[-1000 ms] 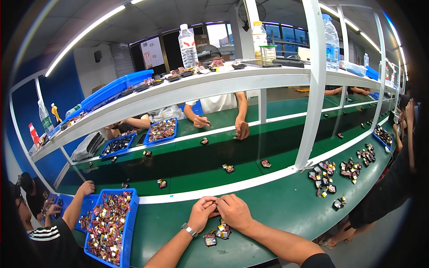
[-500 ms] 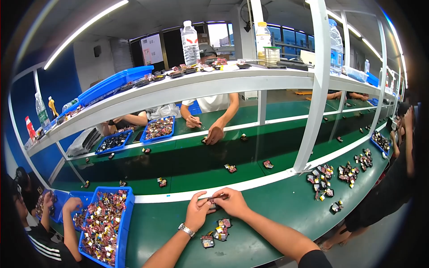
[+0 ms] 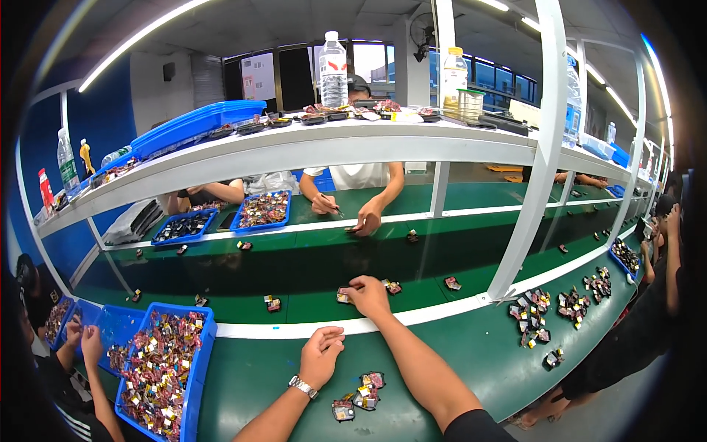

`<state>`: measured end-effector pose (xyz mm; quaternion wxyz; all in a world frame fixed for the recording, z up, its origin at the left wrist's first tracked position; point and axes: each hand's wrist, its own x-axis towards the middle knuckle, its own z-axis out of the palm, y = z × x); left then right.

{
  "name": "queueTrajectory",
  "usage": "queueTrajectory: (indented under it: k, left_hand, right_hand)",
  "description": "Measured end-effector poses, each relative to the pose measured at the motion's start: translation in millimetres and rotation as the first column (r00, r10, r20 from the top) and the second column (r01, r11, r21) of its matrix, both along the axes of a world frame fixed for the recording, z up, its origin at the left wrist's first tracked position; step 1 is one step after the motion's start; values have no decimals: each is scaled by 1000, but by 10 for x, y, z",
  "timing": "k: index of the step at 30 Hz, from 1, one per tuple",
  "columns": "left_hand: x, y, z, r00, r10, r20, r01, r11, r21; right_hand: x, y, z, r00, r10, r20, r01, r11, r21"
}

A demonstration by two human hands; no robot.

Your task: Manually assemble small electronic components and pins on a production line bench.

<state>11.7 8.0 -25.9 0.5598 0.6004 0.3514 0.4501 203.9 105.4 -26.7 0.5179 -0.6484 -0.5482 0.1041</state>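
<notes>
My right hand [image 3: 368, 293] reaches forward over the white stripe onto the dark green belt [image 3: 309, 265] and rests on a small red and black part [image 3: 344, 296]. My left hand [image 3: 321, 356], with a wristwatch, lies loosely curled on the green bench just behind the stripe, holding nothing that I can see. A small pile of red and black parts [image 3: 359, 398] lies on the bench between my forearms. Another small part [image 3: 391, 286] lies just right of my right hand on the belt.
A blue tray of parts [image 3: 163, 366] stands at my left, with another person's hands [image 3: 82, 340] beside it. More parts [image 3: 560, 313] lie scattered at the right. A white post [image 3: 524, 214] rises from the bench. Across the belt a person's hands [image 3: 366, 219] work under a shelf.
My right hand has moved away from my left and stretched forward onto the belt with a part. The left hand stayed on the bench.
</notes>
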Motion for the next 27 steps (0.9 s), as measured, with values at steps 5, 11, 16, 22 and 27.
queueTrajectory:
  k: [5, 11, 16, 22, 27]
  left_hand:
    - [-70, -16, -48, 999, -4, -38, 4, 1000, 3]
    - [-42, 28, -64, 995, -7, -100, 14, 997, 70]
    - [3, 29, -19, 999, -49, -21, 50, 998, 25]
    - [-232, 76, 15, 993, -121, -8, 119, 986, -120]
    - [-274, 66, 183, 877, -463, 132, 478, 807, -347]
  right_hand:
    - [511, -386, 138, 930, -252, 268, 238, 968, 84]
    - [678, -505, 55, 912, -293, 287, 333, 937, -100]
    - [803, -452, -44, 894, -317, 316, 348, 936, -45]
    - [131, -1302, 200, 961, 275, 25, -276, 959, 63]
    - [-29, -1860, 517, 849, 505, 155, -511, 860, -4]
